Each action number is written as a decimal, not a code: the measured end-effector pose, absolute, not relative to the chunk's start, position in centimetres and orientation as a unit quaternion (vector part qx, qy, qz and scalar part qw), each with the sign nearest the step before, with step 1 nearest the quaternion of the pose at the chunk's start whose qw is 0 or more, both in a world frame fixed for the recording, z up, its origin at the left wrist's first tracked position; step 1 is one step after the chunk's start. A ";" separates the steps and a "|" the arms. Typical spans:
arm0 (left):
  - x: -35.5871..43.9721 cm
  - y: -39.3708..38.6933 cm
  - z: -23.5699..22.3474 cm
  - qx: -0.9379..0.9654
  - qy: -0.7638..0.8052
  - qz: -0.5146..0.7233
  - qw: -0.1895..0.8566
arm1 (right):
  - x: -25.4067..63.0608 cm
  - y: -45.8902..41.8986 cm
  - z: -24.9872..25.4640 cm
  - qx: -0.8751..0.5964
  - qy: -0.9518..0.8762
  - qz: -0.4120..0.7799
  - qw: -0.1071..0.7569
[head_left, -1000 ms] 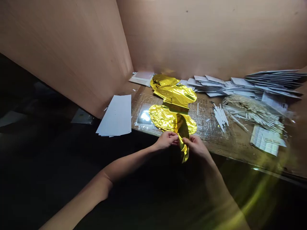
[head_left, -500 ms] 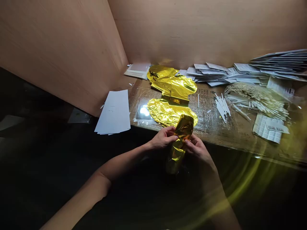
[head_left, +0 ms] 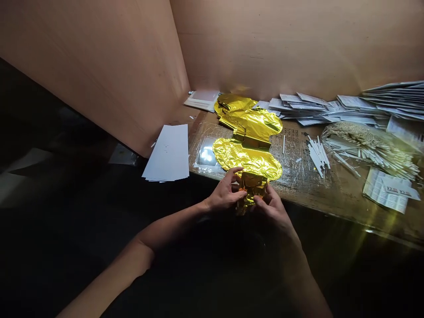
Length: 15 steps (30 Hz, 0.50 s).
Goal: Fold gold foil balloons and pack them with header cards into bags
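Gold foil piece point(head_left: 253, 181), folded small, held up in both our hands by the near edge of the table point(head_left: 304, 187).
Our L hand point(head_left: 225, 192) pinches its left side btwn thumb & fingers; our R hand point(head_left: 272, 206) pinches the right side likewise, thumb on the near face. Can't tell if it touches the crinkled gold foil pile point(head_left: 248, 157) just beyond, lying on the table. L of the pile we've a stack of white paper point(head_left: 168, 152). To the R: one lone white stick point(head_left: 284, 144), a loose bunch of sticks point(head_left: 319, 155), then bagged sticks point(head_left: 371, 145), w/ a printed sheet point(head_left: 384, 191) just in front. Folded white packets point(head_left: 306, 106) overlap along the back wall point(head_left: 281, 44).
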<state>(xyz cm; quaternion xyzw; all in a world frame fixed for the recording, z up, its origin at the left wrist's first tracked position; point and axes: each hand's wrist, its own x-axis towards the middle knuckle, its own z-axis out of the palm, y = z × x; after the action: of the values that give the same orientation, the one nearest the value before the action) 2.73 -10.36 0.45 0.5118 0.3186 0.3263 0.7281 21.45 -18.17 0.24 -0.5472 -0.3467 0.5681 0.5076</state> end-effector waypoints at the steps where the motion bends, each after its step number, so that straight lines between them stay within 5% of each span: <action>1: 2.8 -10.3 0.4 0.504 0.318 0.332 0.731 | 21.1 -18.2 0.3 -0.545 -0.353 0.575 0.498; 8: 1.7 -9.5 -0.1 0.515 0.267 0.259 0.772 | 21.4 -19.0 0.7 -0.554 -0.369 0.537 0.517; 15: 0.3 -9.0 0.8 0.769 0.194 0.218 0.569 | 23.7 -16.6 4.1 -0.574 -0.563 0.501 0.318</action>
<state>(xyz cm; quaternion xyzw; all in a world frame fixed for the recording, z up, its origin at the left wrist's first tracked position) 0.26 -9.05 0.80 0.7687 0.1938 0.2176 0.5694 23.66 -16.61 4.12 -0.5743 -0.5635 0.5013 0.3183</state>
